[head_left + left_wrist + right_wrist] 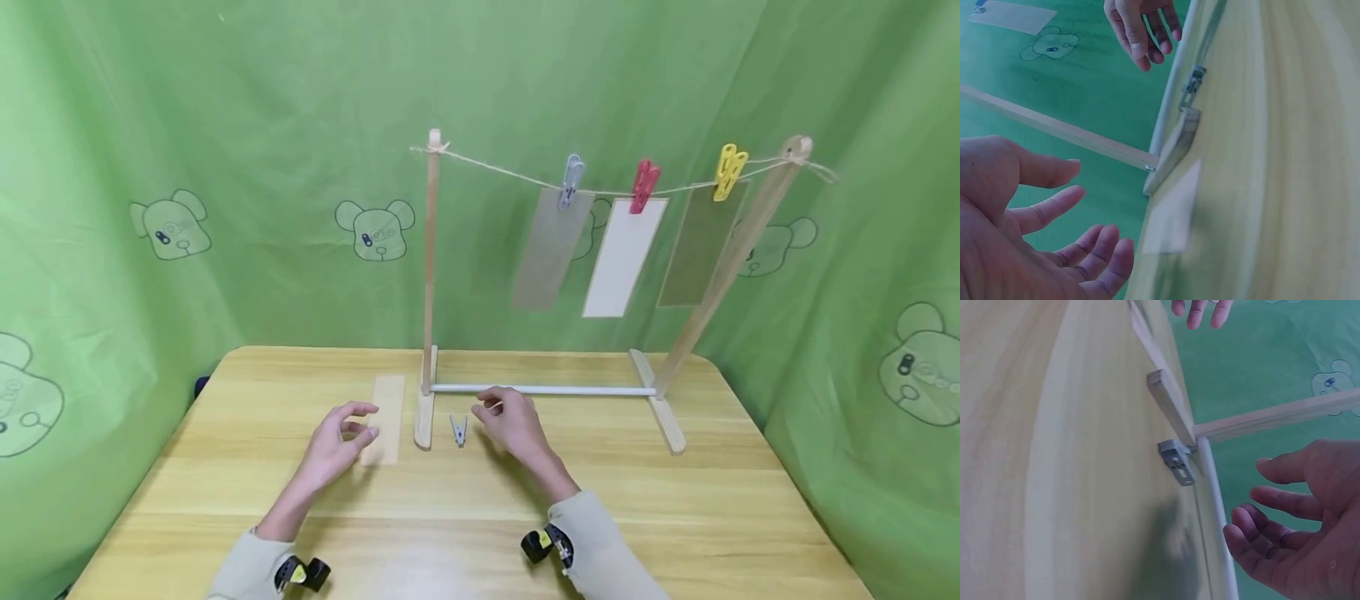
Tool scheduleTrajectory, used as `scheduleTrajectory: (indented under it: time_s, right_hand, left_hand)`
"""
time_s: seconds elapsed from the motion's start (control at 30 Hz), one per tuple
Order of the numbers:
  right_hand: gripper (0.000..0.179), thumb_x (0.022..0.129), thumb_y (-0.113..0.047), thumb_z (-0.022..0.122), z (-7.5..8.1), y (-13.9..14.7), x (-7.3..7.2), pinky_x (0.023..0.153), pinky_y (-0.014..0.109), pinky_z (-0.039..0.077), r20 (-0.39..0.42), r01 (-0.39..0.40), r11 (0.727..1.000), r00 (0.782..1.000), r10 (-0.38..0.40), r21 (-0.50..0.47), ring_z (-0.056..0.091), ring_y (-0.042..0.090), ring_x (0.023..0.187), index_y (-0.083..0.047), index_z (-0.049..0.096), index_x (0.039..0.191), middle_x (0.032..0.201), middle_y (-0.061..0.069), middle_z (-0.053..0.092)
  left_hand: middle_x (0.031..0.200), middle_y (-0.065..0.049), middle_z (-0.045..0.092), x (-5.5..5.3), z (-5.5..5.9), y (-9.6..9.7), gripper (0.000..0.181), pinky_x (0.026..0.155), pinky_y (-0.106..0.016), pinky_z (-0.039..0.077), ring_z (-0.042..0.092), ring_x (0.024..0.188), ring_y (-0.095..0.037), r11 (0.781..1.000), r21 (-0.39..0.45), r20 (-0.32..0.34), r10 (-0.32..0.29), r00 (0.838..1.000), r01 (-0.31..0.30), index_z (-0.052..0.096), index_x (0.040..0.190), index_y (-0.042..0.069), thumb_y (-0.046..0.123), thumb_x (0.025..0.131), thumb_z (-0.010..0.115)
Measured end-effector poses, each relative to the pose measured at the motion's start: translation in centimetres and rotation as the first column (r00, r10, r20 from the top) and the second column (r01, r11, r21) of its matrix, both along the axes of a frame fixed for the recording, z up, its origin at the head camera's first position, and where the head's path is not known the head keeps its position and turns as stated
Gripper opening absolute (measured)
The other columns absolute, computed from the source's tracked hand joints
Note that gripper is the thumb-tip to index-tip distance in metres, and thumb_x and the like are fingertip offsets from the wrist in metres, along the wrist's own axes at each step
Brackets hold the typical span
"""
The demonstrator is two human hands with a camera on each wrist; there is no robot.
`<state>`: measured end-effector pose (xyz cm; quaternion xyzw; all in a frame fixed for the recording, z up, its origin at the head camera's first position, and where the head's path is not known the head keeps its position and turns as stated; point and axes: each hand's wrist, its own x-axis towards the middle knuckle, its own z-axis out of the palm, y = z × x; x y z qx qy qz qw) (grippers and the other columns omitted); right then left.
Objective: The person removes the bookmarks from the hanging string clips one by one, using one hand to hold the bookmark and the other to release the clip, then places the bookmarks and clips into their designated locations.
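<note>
Behind 1 wooden table [420, 512] with rounded far corners hangs green curtain fabric [285, 167] printed with bear faces [380, 236].

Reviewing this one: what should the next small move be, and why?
Probably the left hand should pinch the pale card on the table and lift it. That hand holds nothing and is right by the card; the loose clothespin lies near the empty right hand, and three other cards hang from the string, each by one clip.
</note>
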<state>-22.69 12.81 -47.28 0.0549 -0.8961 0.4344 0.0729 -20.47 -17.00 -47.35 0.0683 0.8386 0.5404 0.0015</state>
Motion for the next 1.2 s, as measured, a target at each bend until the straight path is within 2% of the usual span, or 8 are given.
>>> scheduleTrajectory:
  time_s: [0.1, 0.2, 0.4, 0.6, 0.8, 1.07, 1.2]
  right_hand:
    - [0.024, 0.092, -0.011, 0.076, 0.7, 0.2, 0.3, 0.078, 0.035, 0.062, -0.013, -0.004, 1.0, 1.0, 0.003, -0.018, 0.068, 0.023, 0.088, 0.001, 0.074, 0.113, 0.095, 0.007, 0.071]
    - [0.023, 0.093, -0.01, 0.075, 1.2, 0.5, 0.5, 0.081, 0.037, 0.062, -0.033, -0.004, 1.0, 0.999, 0.003, -0.029, 0.068, 0.024, 0.091, 0.0, 0.074, 0.114, 0.098, 0.008, 0.072]
    - [0.022, 0.093, -0.007, 0.074, 2.1, 1.1, 0.8, 0.086, 0.042, 0.06, -0.08, 0.002, 0.998, 0.997, -0.006, -0.056, 0.068, 0.027, 0.094, 0.001, 0.073, 0.113, 0.099, 0.009, 0.073]
    - [0.024, 0.091, -0.006, 0.075, 3.2, 1.4, 1.2, 0.083, 0.038, 0.06, -0.089, 0.015, 0.995, 0.996, -0.024, -0.097, 0.069, 0.027, 0.095, 0.001, 0.073, 0.114, 0.1, 0.01, 0.073]
    - [0.024, 0.091, -0.006, 0.075, 3.7, 1.7, 1.3, 0.08, 0.032, 0.061, -0.091, 0.019, 0.991, 0.995, -0.031, -0.131, 0.069, 0.027, 0.095, -0.001, 0.074, 0.115, 0.103, 0.01, 0.073]
    - [0.025, 0.093, -0.009, 0.074, 4.0, 2.6, 1.6, 0.081, 0.028, 0.061, -0.054, 0.038, 0.984, 0.997, -0.048, -0.174, 0.067, 0.024, 0.098, -0.005, 0.074, 0.117, 0.105, 0.007, 0.073]
    - [0.024, 0.093, -0.008, 0.074, 4.5, 3.0, 1.9, 0.084, 0.028, 0.062, -0.052, 0.038, 0.979, 0.997, -0.05, -0.201, 0.067, 0.025, 0.1, -0.005, 0.074, 0.117, 0.106, 0.009, 0.072]
  left_hand:
    - [0.133, -0.02, 0.058, 0.0, 0.5, 0.3, 0.033, 0.076, -0.027, 0.057, 0.064, 0.108, -0.034, 0.999, 0.049, -0.031, -0.001, 1.0, 0.003, 0.065, 0.127, 0.002, 0.003, 0.094, 0.071]
    - [0.131, -0.02, 0.06, -0.1, 1.0, 0.8, 0.033, 0.079, -0.026, 0.058, 0.064, 0.108, -0.035, 0.994, 0.112, -0.066, -0.01, 0.998, 0.017, 0.065, 0.125, 0.0, -0.002, 0.093, 0.07]
    - [0.128, -0.022, 0.061, -0.3, 1.6, 2.0, 0.035, 0.096, -0.032, 0.058, 0.061, 0.116, -0.042, 0.976, 0.206, -0.084, -0.054, 0.995, 0.071, 0.062, 0.127, -0.005, -0.007, 0.093, 0.067]
    - [0.132, -0.022, 0.061, -0.6, 2.1, 2.6, 0.04, 0.1, -0.035, 0.057, 0.06, 0.119, -0.039, 0.966, 0.248, -0.087, -0.059, 0.994, 0.079, 0.06, 0.13, -0.004, -0.009, 0.091, 0.068]
    - [0.132, -0.021, 0.062, -0.8, 3.0, 3.2, 0.041, 0.1, -0.035, 0.057, 0.059, 0.119, -0.043, 0.958, 0.275, -0.11, -0.058, 0.992, 0.086, 0.06, 0.131, -0.004, -0.008, 0.091, 0.068]
    - [0.129, -0.021, 0.063, -1.2, 3.7, 4.4, 0.041, 0.101, -0.045, 0.056, 0.061, 0.116, -0.04, 0.947, 0.303, -0.151, -0.065, 0.986, 0.109, 0.062, 0.127, -0.005, -0.011, 0.088, 0.071]
    - [0.128, -0.021, 0.063, -1.3, 3.9, 5.0, 0.041, 0.102, -0.049, 0.055, 0.06, 0.117, -0.043, 0.938, 0.326, -0.159, -0.068, 0.985, 0.117, 0.062, 0.127, -0.005, -0.011, 0.088, 0.07]
